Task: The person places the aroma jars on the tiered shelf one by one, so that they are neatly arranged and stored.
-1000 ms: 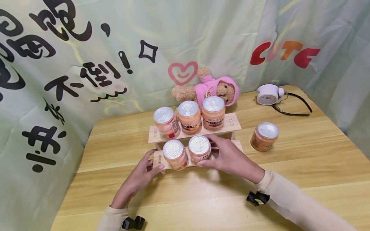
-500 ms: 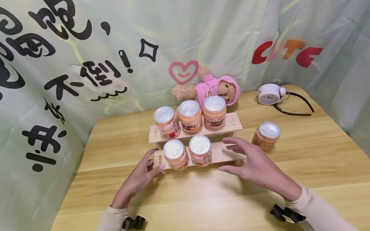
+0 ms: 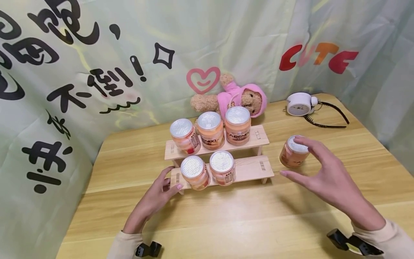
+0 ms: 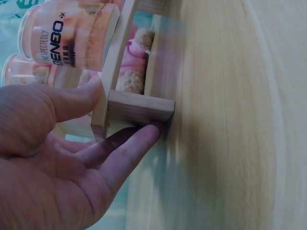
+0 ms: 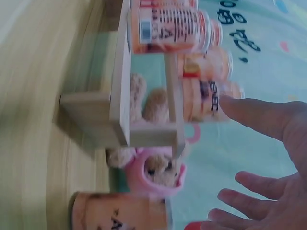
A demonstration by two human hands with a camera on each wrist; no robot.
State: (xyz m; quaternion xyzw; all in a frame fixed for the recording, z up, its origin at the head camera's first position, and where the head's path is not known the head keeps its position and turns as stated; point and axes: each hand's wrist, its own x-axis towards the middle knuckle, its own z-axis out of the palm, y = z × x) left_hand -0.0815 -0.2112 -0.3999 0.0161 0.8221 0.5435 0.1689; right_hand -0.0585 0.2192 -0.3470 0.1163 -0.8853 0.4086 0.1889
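Observation:
A two-tier wooden display rack (image 3: pixel 249 167) stands on the table. My left hand (image 3: pixel 156 201) holds its lower left end, thumb on the board and fingers against the leg (image 4: pixel 139 104). On the lower step are two silver-lidded jars, a left jar (image 3: pixel 196 174) and a right jar (image 3: pixel 223 169). Three similar jars line the upper step, among them a jar (image 3: pixel 238 126) at its right end. A lone jar (image 3: pixel 291 156) stands on the table right of the rack. My right hand (image 3: pixel 333 176) is at this jar, thumb and fingers spread apart, index finger overlapping the lid's edge.
Behind the rack lies a teddy bear (image 3: pixel 233 97) in a pink hoodie. A white alarm clock (image 3: pixel 299 104) and a black headband (image 3: pixel 330 126) are at the back right. A printed curtain (image 3: pixel 258 39) hangs along the table's back and sides.
My right hand has let go of the lower step's right jar and moved right to the lone jar. My left hand has stayed on the rack.

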